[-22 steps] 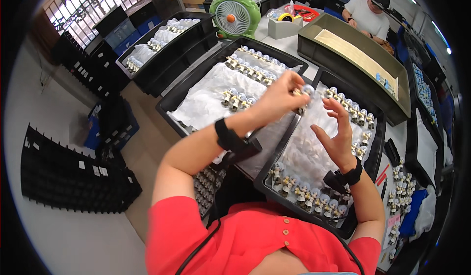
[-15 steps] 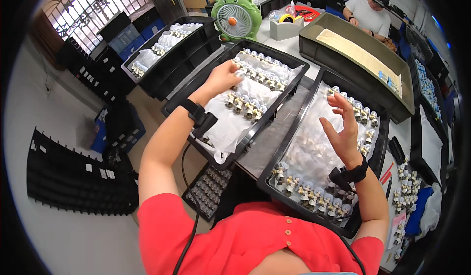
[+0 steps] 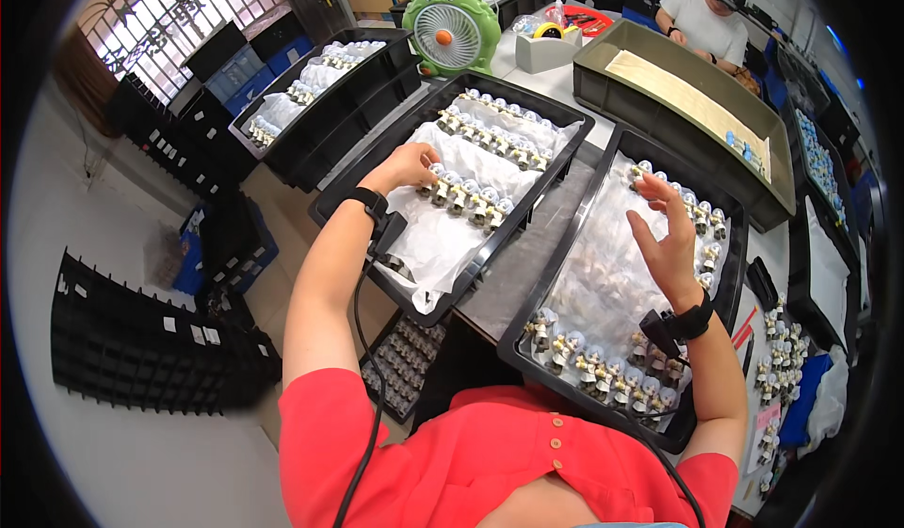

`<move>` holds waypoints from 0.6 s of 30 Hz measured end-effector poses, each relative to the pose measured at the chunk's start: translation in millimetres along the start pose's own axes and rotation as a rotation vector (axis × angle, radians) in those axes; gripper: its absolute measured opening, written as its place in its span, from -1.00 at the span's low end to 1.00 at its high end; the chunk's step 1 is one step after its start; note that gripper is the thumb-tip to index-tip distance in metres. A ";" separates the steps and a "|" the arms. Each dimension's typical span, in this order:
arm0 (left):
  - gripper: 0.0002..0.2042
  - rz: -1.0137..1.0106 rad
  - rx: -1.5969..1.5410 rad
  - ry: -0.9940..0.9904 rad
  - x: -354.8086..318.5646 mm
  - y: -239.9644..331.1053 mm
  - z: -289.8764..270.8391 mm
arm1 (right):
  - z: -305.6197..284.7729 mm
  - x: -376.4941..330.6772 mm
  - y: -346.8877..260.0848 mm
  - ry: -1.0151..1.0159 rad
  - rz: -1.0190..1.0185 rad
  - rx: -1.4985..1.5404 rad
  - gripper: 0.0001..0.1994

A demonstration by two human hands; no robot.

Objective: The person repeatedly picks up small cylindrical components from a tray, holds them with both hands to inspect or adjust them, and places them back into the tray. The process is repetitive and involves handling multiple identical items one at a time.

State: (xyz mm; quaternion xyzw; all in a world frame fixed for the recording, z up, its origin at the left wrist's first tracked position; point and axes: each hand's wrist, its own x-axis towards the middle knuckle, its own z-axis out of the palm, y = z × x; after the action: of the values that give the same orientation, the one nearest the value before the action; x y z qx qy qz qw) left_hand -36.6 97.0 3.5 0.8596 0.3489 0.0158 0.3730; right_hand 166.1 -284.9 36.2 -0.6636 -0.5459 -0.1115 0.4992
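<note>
My left hand [image 3: 409, 166] is at the left end of a row of small figurines [image 3: 471, 200] in the middle black tray [image 3: 527, 229]. Its curled fingers close on the end figurine [image 3: 437, 181], partly hiding it. These figurines have pale blue-grey heads and stand on white tissue-like sheets [image 3: 435, 255]. Above the right-hand black tray [image 3: 540, 309], my right hand [image 3: 667, 245] is raised with fingers apart, holding nothing. Beneath it, clear plastic covers figurines, with one row [image 3: 603, 377] along the near edge and more at the far right.
A green fan [image 3: 452, 33] stands behind the middle tray, a third loaded tray [image 3: 325, 104] to its left. An olive bin [image 3: 678, 118] lies beyond the right tray, with a co-worker [image 3: 704, 24] behind it. Loose figurines [image 3: 780, 358] lie at right. A cable [image 3: 363, 358] hangs past my left arm.
My left hand has moved down and left, from the farther figurine row to the end of the nearer row. My right hand stays raised, nearly in place.
</note>
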 end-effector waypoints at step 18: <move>-0.67 0.513 0.014 0.245 -25.1 85.6 17.3 | -63.4 6.2 71.4 -0.883 0.344 -0.541 -0.60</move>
State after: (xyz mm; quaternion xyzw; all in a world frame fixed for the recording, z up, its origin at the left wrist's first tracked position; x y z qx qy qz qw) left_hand -0.3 29.9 52.7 0.9141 0.1627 0.2111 0.3057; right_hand 253.4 -324.1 32.1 -0.8318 -0.5391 0.1244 0.0451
